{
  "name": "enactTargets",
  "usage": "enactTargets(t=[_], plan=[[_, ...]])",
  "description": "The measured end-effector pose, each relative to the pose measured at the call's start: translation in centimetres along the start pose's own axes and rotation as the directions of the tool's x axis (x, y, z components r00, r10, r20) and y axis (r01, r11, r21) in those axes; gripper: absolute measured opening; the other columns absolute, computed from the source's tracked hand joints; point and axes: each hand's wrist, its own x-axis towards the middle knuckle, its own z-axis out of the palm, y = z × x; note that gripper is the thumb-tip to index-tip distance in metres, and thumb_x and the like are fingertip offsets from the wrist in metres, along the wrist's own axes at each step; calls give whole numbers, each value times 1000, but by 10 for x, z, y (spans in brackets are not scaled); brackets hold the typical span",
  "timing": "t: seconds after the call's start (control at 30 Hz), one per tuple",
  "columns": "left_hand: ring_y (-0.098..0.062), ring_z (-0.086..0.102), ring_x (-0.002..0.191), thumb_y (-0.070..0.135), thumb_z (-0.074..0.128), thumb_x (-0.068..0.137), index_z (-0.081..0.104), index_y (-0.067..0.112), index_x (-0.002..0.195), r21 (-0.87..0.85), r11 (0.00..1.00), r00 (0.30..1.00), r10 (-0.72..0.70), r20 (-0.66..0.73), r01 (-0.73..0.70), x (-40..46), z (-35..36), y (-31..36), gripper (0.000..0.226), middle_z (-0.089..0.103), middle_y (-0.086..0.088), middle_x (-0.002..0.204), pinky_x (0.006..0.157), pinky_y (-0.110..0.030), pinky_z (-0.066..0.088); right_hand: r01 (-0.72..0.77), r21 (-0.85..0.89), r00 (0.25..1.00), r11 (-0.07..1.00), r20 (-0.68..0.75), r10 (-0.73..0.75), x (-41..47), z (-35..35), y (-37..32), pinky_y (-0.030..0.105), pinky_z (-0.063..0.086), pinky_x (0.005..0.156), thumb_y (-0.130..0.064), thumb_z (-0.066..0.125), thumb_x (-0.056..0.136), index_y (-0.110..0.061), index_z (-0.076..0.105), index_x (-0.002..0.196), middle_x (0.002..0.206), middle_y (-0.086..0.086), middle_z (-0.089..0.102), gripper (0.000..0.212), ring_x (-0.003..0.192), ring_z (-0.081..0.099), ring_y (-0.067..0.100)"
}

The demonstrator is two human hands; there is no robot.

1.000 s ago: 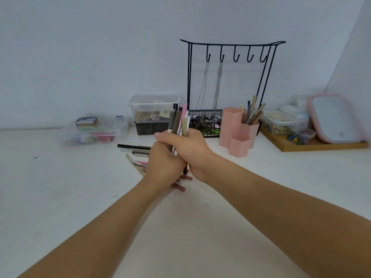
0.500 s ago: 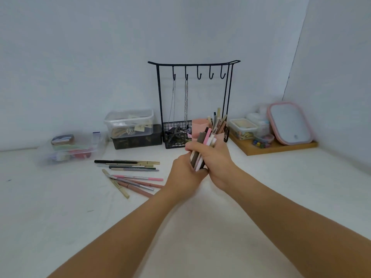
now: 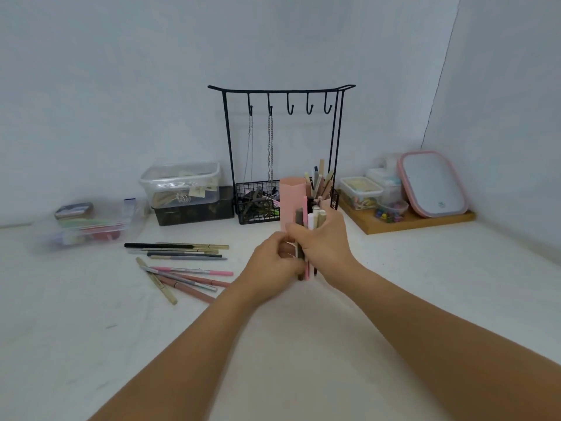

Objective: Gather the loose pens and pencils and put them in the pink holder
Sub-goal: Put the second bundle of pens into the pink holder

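Both hands meet over the middle of the white tabletop, holding one upright bundle of pens and pencils. The right hand is wrapped around the bundle's middle, its fingers curled closed across the front of the sticks, so their tops stand clear above the fist and their lower ends poke out below it. The left hand presses in from the left, lower down, its fingers folded against the lower part of the same bundle just beside the right hand's knuckles; both hands are clamped on the bundle.

Just behind the hands, farther from the camera, stands the pink holder, partly hidden by the bundle. One of its compartments already has several pencils leaning in it. The held bundle is in front of the holder, not in it.

To the left, loose pens and pencils lie flat on the tabletop in two groups: a far row lying side by side, left to right, and a nearer fanned heap of pink, brown and tan ones. They are well apart from both hands.

Behind the holder is a black wire rack with hooks, two chains hanging from it. A wooden tray sits far right.
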Motion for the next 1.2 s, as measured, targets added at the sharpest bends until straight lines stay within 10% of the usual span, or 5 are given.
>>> enactTargets(t=[0.2, 0.57, 0.73, 0.93, 1.2], plan=[[-14, 64, 80, 4, 51, 70, 68, 19, 98, -207, 975, 939, 6, -343, -82, 5, -36, 10, 35, 72, -2, 85, 68, -34, 53, 20, 162, 996, 987, -93, -5, 58, -2, -53, 33, 57, 58, -2, 73, 78, -16, 60, 79, 62, -2, 64, 20, 56, 64, 15], [-15, 64, 79, -7, 60, 88, 69, 22, 89, -41, 991, 891, 97, -443, -129, 14, -66, -9, 30, 73, -12, 89, 61, -16, 51, 31, 172, 985, 985, -171, -1, 165, 31, -73, 25, 49, 55, 0, 70, 81, -17, 49, 89, 74, 4, 56, 27, 50, 57, 13], [-17, 63, 79, -7, 60, 88, 69, 21, 89, -29, 989, 886, 116, -449, -144, 18, -65, -14, 29, 72, -12, 88, 60, -18, 51, -17, 79, 995, 997, -97, 25, 174, 40, -54, 23, 52, 55, -5, 70, 82, -17, 37, 109, 115, 15, 56, 44, 53, 62, 10], [-15, 62, 75, -7, 60, 87, 69, 22, 88, -14, 986, 878, 141, -457, -165, 16, -65, -15, 30, 71, -9, 84, 60, -17, 49, -26, 217, 982, 976, -178, 65, 181, 34, -57, 28, 53, 59, 2, 70, 80, -7, 52, 92, 77, 8, 58, 24, 52, 58, 15], [-16, 63, 77, -8, 60, 88, 68, 24, 86, 7, 986, 867, 147, -477, -164, 18, -65, -15, 32, 69, -5, 81, 64, -11, 51, -113, -33, 994, 993, -14, 112, 167, 47, -35, 30, 58, 54, -4, 72, 79, -14, 45, 108, 80, 7, 62, 41, 54, 64, 15]])
